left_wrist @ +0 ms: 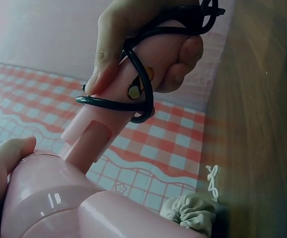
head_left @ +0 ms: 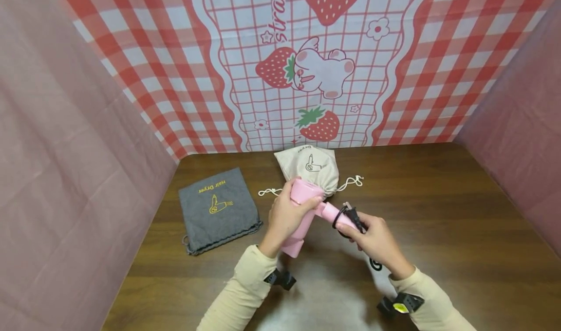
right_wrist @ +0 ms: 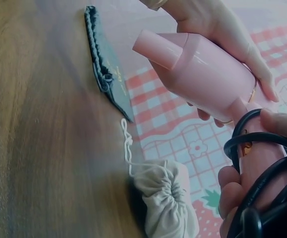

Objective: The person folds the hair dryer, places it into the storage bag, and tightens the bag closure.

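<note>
A pink hair dryer is held up over the table in both hands. My left hand grips its body, with the thumb across the top. The right hand holds the handle together with the black power cord, which is wound around it; the plug sticks up beside the fingers. In the left wrist view the handle joins the body at an angle, leaving a slot at the joint. The nozzle points away from the handle end in the right wrist view.
A cream drawstring pouch, gathered shut and bulging, stands behind the dryer with its cords spread. To the left a flat grey drawstring pouch marked "Hair Dryer" lies on the wooden table. Behind hangs a checked strawberry cloth.
</note>
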Available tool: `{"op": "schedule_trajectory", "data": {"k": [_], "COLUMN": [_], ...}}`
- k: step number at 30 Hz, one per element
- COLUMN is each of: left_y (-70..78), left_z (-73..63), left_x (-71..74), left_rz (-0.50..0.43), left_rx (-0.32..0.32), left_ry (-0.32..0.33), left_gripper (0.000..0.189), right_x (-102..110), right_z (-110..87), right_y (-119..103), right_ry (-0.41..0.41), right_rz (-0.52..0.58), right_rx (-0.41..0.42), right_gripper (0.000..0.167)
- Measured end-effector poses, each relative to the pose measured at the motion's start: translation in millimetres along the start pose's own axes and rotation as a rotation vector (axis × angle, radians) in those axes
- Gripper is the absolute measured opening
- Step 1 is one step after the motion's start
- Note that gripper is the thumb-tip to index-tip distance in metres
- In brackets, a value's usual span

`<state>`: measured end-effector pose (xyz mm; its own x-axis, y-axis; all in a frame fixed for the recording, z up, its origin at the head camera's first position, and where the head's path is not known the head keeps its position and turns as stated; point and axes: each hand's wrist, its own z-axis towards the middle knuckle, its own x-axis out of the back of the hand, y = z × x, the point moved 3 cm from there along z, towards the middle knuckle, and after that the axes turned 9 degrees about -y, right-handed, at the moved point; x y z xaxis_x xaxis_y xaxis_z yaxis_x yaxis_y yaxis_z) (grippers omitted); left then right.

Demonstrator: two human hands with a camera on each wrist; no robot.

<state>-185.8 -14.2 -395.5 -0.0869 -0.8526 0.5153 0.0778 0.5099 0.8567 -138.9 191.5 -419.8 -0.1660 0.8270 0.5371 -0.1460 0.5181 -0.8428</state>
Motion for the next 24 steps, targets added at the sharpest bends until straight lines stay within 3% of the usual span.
{"op": "schedule_trajectory", "data": {"k": [17, 24], "left_y": [0.6, 7.3], "left_z": [0.4, -1.1], "left_x": [2.1, -18.3], "left_rz": [-0.068, -0.308], "left_rx": [0.003, -0.018], "left_ry": [0.054, 0.137], "left_gripper": [0.074, 0.066], "right_x": [-7.1, -31.6], "right_z": [-1.2, -2.3], "right_y": [-4.7, -2.6], "right_ry": [0.156, 0.318], "right_rz": [-0.061, 0.153], "right_rx": [0.024, -0.051], "right_gripper": [0.024, 0.025]}}
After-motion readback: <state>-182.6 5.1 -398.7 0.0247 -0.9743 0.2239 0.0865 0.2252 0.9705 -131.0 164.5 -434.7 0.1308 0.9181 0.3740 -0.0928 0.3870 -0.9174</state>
